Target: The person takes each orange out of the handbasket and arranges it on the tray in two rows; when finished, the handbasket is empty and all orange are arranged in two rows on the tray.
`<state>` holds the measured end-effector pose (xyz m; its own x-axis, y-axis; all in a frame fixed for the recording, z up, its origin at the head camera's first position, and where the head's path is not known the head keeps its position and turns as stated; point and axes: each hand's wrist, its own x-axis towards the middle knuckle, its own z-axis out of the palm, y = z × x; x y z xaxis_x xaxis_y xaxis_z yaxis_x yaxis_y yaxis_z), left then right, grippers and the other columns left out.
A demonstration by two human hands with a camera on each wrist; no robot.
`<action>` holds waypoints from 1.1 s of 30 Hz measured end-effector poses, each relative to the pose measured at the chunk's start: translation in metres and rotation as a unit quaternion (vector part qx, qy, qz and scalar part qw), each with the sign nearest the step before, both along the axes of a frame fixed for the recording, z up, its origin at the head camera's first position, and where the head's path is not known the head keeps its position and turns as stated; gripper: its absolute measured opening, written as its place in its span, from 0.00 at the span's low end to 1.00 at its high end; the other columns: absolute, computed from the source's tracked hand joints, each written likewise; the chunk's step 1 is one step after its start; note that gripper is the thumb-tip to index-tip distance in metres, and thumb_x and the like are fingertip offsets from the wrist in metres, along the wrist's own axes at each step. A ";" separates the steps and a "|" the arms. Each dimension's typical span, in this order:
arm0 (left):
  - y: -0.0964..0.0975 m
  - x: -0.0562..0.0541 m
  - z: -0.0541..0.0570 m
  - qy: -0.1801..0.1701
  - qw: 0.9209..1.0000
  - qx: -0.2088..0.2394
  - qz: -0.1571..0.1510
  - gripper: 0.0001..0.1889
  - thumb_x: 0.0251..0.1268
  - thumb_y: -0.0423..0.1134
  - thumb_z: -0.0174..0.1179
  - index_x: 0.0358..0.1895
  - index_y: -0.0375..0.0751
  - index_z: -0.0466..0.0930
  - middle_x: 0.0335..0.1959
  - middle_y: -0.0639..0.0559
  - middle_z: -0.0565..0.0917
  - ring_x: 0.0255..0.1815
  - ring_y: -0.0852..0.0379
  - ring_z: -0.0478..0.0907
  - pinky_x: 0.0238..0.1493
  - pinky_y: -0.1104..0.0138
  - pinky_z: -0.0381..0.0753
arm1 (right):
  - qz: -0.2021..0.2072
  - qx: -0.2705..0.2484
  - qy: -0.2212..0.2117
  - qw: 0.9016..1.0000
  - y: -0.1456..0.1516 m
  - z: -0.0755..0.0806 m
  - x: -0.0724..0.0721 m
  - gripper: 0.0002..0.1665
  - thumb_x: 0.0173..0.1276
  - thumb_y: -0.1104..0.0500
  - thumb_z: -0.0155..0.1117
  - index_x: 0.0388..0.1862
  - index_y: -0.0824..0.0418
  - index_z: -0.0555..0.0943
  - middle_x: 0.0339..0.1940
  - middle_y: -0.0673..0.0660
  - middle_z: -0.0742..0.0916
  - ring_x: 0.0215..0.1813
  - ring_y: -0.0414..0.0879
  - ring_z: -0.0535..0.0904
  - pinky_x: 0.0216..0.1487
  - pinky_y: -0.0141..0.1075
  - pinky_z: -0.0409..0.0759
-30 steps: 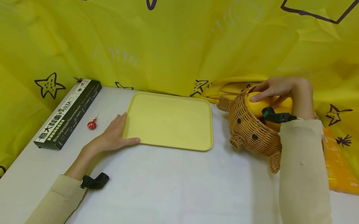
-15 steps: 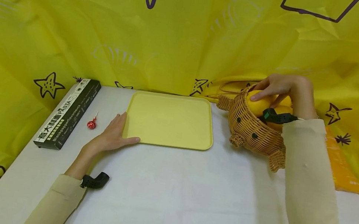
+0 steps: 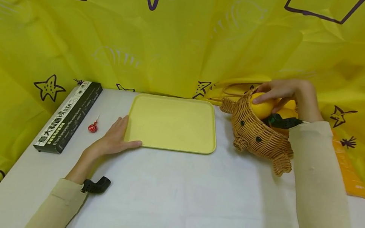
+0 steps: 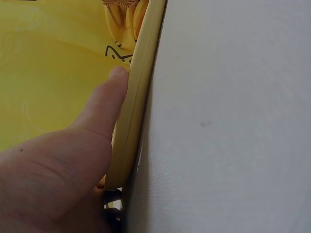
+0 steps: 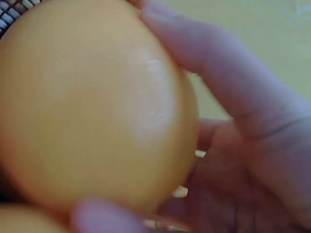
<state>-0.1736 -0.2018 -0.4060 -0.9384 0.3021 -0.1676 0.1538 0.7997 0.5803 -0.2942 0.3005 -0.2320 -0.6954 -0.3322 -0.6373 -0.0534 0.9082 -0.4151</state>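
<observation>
A pale yellow rectangular tray (image 3: 172, 124) lies flat in the middle of the head view. My left hand (image 3: 114, 140) rests at its near left corner, thumb straight along the front edge. The left wrist view shows that thumb (image 4: 104, 107) against the tray's side (image 4: 133, 111). On the right, a wicker basket (image 3: 251, 136) with an animal face leans toward me. My right hand (image 3: 282, 90) reaches over it and grips a smooth, yellow-orange, mango-like fruit (image 3: 261, 108) in its mouth. Close up, fingers surround the fruit (image 5: 97, 107). More yellow fruit (image 3: 286, 112) sits beside it, partly hidden by the wrist.
At the left stands a black and white pasta box (image 3: 68, 117), with a red-wrapped lollipop (image 3: 93, 127) near it. An orange packet (image 3: 350, 170) lies partly behind the right sleeve. Yellow printed cloth (image 3: 177, 45) rises behind the white table (image 3: 172, 200).
The right forearm has shifted slightly to the right, uncovering more of the basket's lower ear. The right hand stays on the fruit, and the left hand and tray keep their places.
</observation>
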 end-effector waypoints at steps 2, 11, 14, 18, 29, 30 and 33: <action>0.001 0.000 0.000 0.001 1.000 -0.001 -0.002 0.61 0.59 0.61 0.62 0.76 0.28 0.29 0.78 0.30 0.36 0.79 0.31 0.30 0.76 0.38 0.36 | 0.007 0.002 0.001 1.000 0.001 0.003 0.002 0.53 0.69 0.37 0.56 0.78 0.67 0.49 0.77 0.71 0.55 0.63 0.56 0.72 0.46 0.40 0.86; 0.002 0.000 -0.002 0.005 1.000 -0.009 -0.002 0.61 0.59 0.61 0.62 0.76 0.28 0.29 0.78 0.30 0.36 0.79 0.31 0.31 0.77 0.39 0.36 | -0.022 -0.014 0.095 0.995 0.011 0.038 0.019 0.46 0.70 0.41 0.57 0.76 0.67 0.57 0.65 0.67 0.73 0.41 0.47 0.83 0.40 0.38 0.87; 0.002 0.001 -0.003 0.006 1.000 -0.010 -0.004 0.61 0.59 0.61 0.62 0.76 0.27 0.29 0.78 0.29 0.36 0.78 0.30 0.31 0.77 0.39 0.36 | -0.054 -0.055 0.135 0.988 0.016 0.042 0.027 0.42 0.71 0.42 0.56 0.76 0.61 0.59 0.63 0.60 0.76 0.38 0.47 0.84 0.40 0.38 0.87; 0.000 0.002 -0.003 0.006 1.000 -0.013 -0.002 0.61 0.59 0.61 0.62 0.76 0.26 0.29 0.78 0.29 0.36 0.78 0.29 0.32 0.77 0.39 0.36 | -0.075 -0.155 0.169 0.970 0.015 0.039 0.037 0.33 0.74 0.49 0.55 0.74 0.57 0.64 0.51 0.49 0.83 0.40 0.44 0.84 0.37 0.39 0.87; 0.001 0.002 -0.004 0.005 1.000 -0.007 -0.007 0.61 0.59 0.61 0.62 0.76 0.27 0.29 0.78 0.29 0.36 0.78 0.30 0.31 0.77 0.39 0.36 | -0.232 -0.542 0.091 0.802 -0.056 0.010 0.080 0.18 0.72 0.56 0.58 0.60 0.54 0.77 0.50 0.53 0.82 0.39 0.46 0.84 0.28 0.38 0.86; 0.001 0.001 -0.003 0.007 1.000 -0.007 -0.006 0.61 0.59 0.61 0.62 0.76 0.27 0.29 0.78 0.29 0.36 0.79 0.30 0.31 0.77 0.39 0.36 | -0.240 -0.549 0.089 0.796 -0.064 0.009 0.083 0.20 0.71 0.55 0.59 0.60 0.54 0.75 0.51 0.53 0.80 0.40 0.46 0.83 0.29 0.39 0.87; 0.001 -0.001 -0.003 0.009 1.000 -0.012 -0.005 0.61 0.59 0.62 0.62 0.76 0.26 0.29 0.78 0.29 0.36 0.79 0.30 0.31 0.77 0.39 0.36 | -0.250 -0.557 0.083 0.788 -0.086 0.003 0.089 0.22 0.71 0.53 0.59 0.62 0.55 0.70 0.56 0.55 0.75 0.45 0.47 0.81 0.34 0.40 0.88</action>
